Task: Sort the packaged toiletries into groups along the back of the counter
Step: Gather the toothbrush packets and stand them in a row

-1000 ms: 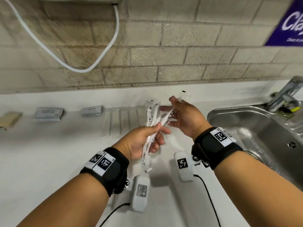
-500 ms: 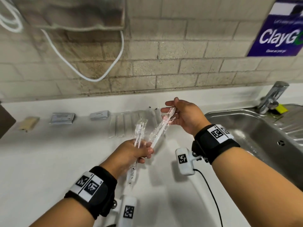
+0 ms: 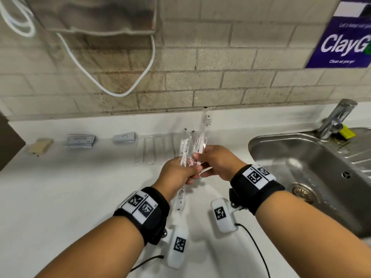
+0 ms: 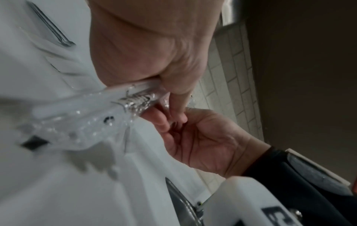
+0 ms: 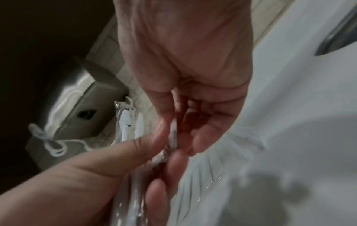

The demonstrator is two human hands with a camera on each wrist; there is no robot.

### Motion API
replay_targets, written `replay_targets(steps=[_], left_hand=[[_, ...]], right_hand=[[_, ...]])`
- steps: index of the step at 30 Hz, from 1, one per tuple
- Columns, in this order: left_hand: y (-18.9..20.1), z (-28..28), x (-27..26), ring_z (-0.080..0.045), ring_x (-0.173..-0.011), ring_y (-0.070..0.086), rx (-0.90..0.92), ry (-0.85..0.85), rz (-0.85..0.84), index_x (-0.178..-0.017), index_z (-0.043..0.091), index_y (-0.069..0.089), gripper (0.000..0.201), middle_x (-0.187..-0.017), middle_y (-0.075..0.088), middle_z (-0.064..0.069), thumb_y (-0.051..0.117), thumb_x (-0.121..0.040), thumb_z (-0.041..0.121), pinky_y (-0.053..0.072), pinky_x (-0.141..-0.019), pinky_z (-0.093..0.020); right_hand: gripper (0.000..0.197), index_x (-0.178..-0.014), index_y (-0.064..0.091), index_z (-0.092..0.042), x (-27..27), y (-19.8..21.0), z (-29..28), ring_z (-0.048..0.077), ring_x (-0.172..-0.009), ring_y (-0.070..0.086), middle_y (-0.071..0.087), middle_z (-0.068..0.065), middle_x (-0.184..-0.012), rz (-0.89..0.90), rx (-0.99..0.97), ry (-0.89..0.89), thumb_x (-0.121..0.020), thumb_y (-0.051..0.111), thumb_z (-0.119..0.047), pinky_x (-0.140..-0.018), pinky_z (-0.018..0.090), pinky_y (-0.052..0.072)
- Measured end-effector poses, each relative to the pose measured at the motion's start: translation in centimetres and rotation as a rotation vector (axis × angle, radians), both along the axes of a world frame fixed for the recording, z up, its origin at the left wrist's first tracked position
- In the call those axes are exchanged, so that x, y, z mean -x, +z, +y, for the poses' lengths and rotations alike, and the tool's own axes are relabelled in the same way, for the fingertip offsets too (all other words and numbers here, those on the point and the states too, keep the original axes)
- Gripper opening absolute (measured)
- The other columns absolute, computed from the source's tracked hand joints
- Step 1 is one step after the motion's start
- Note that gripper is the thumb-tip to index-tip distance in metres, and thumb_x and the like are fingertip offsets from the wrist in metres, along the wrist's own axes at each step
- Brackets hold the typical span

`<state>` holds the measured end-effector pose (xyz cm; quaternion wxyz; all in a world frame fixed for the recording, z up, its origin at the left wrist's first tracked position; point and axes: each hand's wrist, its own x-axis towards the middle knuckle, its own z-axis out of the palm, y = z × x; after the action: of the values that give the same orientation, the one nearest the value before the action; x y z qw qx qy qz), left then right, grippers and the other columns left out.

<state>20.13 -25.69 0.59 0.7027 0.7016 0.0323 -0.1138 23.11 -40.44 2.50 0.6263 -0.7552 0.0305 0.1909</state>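
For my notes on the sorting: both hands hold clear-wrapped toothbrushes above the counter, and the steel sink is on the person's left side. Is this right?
Not quite. The steel sink is on the person's right side, as the head view shows. The rest holds: the left hand and the right hand both hold clear-wrapped toothbrushes above the counter.

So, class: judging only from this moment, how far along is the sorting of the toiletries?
Well under way. Done: a tan packet, two grey boxes and a row of clear wrapped sticks lie along the counter's back. In hand: the left hand and right hand grip wrapped toothbrushes. Left: laying these down.
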Motion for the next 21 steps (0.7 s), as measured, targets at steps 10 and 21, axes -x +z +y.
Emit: replay_targets(steps=[10, 21], left_hand=[[-1.2, -1.2, -6.2, -0.016, -0.052, 0.044, -0.073, 0.067, 0.162, -0.069, 0.015, 0.049, 0.022, -0.060, 0.046, -0.002, 0.053, -0.089, 0.007, 0.034, -0.044, -0.021], [-3.3, -2.0, -10.4, -0.017, -0.067, 0.058, -0.266, -0.006, 0.174, -0.113, 0.003, 0.060, 0.024, -0.083, 0.058, -0.004, 0.054, -0.093, 0.015, 0.045, -0.050, -0.023]], right_hand=[[0.036, -0.064, 0.054, -0.009, -7.7, -3.3, -5.8, 0.016, -0.042, 0.052, 0.055, 0.001, -0.043, 0.230, 0.759, -0.015, -0.095, 0.046, -0.023, -0.046, 0.020, 0.041], [0.044, -0.131, 0.057, -0.025, -9.7, -6.7, -5.9, 0.019, -0.112, 0.058, 0.057, 0.001, -0.134, -0.099, 0.914, -0.066, -0.087, 0.061, -0.022, -0.097, 0.026, 0.045]])
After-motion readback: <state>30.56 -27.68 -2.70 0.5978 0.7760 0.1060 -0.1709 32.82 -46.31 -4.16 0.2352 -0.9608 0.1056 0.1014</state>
